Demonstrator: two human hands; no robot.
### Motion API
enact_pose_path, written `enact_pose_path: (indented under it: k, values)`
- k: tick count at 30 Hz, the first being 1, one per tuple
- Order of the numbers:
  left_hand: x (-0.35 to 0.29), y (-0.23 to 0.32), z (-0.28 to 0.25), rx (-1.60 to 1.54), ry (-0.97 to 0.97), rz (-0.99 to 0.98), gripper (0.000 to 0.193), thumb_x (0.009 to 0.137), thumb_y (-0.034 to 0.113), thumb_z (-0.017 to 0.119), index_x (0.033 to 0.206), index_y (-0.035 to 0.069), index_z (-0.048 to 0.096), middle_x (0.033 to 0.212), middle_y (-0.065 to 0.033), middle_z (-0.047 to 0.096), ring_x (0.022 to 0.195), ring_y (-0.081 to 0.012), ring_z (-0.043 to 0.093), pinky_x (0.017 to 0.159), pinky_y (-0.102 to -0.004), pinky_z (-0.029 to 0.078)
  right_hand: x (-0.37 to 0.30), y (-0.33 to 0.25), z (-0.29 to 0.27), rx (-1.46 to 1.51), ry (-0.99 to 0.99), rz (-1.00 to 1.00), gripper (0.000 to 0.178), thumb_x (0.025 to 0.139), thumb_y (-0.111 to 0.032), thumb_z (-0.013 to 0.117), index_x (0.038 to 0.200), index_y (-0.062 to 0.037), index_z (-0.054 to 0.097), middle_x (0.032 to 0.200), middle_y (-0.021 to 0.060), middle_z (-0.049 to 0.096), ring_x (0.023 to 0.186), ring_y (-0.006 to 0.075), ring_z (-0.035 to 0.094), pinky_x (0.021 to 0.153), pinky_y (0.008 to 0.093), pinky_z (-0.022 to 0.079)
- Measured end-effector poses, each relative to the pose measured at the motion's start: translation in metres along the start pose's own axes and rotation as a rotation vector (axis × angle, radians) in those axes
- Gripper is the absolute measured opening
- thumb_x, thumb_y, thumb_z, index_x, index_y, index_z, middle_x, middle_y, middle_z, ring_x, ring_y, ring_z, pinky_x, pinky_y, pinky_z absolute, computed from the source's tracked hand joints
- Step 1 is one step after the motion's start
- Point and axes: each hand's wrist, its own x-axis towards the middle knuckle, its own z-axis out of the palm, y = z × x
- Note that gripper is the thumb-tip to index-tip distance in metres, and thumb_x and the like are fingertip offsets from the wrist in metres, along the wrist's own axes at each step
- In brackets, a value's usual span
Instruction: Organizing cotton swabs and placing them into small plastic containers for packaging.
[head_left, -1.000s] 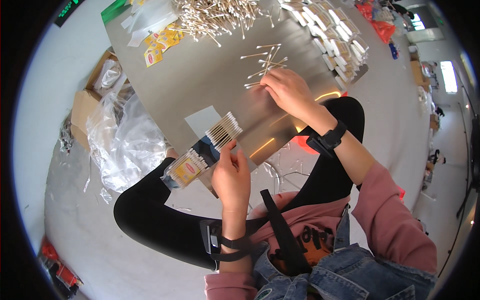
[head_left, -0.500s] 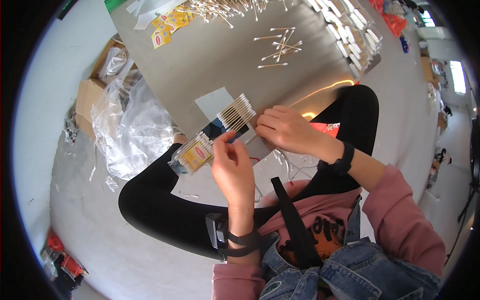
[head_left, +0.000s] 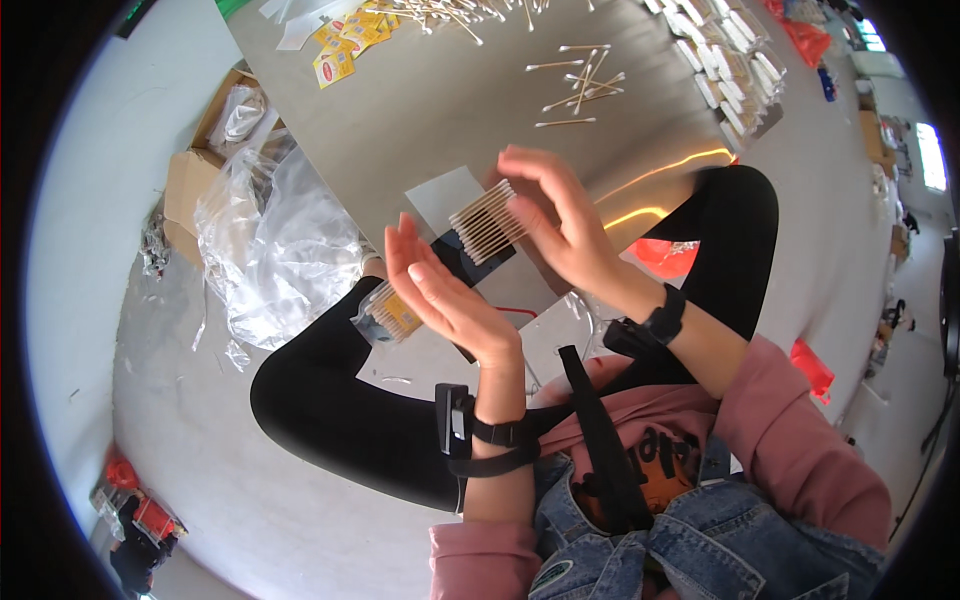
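A neat flat row of cotton swabs [head_left: 486,224] lies on a dark patch [head_left: 455,260] at the table's near corner. My right hand [head_left: 565,222] is open at the right end of this row, fingers stretched out, its thumb close to the tips; contact is unclear. To the left, my left hand [head_left: 440,290] is also open, palm facing inward and fingers extended. Partly hidden behind it is a clear pack of cotton swabs [head_left: 388,315] with a yellow label, beyond the table's near edge. A pale sheet [head_left: 443,197] lies just behind the row.
Loose cotton swabs [head_left: 580,84] are scattered on the metal table [head_left: 400,120], with a larger heap at its far edge. Yellow cards [head_left: 336,66] sit far left, stacked packs [head_left: 735,75] far right. Clear plastic bags [head_left: 285,250] and a cardboard box [head_left: 190,185] are on the left.
Both hands have opened: my left fingers have lifted and straightened over the pack, and my right hand has spread beside the row. The view has shifted slightly.
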Motion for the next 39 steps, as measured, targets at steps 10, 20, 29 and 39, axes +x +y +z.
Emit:
enact_pose_path:
  k: [10,20,29,39]
  values:
    - [-0.005,-0.015,0.019,0.065,-0.177,0.006,0.057,0.11,0.04,0.031,0.152,0.001,0.034,0.154,-0.0206,0.04,0.147,-0.0269,0.033,0.123,-0.0406,0.022,0.001,0.007,0.03,0.362,0.124,0.294,0.041,0.111,-0.029,0.04,0.137,-0.0005,0.052,0.14,0.0121,0.056,0.132,0.0195,0.05,0.114,0.0354,0.037]
    - [-0.004,-0.007,0.018,0.026,-0.13,-0.04,0.06,0.109,0.039,0.031,0.151,-0.003,0.031,0.154,-0.0219,0.038,0.147,-0.029,0.032,0.123,-0.043,0.021,0.013,0.009,0.026,0.113,0.107,0.194,0.038,0.108,-0.02,0.046,0.142,-0.0034,0.049,0.146,0.0143,0.052,0.138,0.0267,0.047,0.116,0.0408,0.036]
    - [-0.009,0.002,0.005,0.606,-0.366,0.183,0.059,0.105,0.035,0.043,0.15,-0.002,0.035,0.154,-0.0213,0.04,0.149,-0.0329,0.031,0.123,-0.0496,0.018,0.021,0.023,0.006,-0.21,0.035,-0.027,0.044,0.1,-0.005,0.053,0.144,-0.005,0.047,0.15,0.0159,0.047,0.142,0.0359,0.041,0.121,0.0503,0.028]
    - [-0.028,-0.026,0.0,1.481,-0.722,0.526,0.102,0.089,0.06,0.059,0.154,-0.01,0.024,0.163,-0.0277,0.022,0.153,-0.0393,0.018,0.122,-0.0554,0.016,-0.003,0.028,-0.031,-0.17,0.123,0.033,0.038,0.105,-0.008,0.046,0.142,-0.0029,0.049,0.149,0.0162,0.049,0.14,0.0354,0.044,0.12,0.0494,0.029]
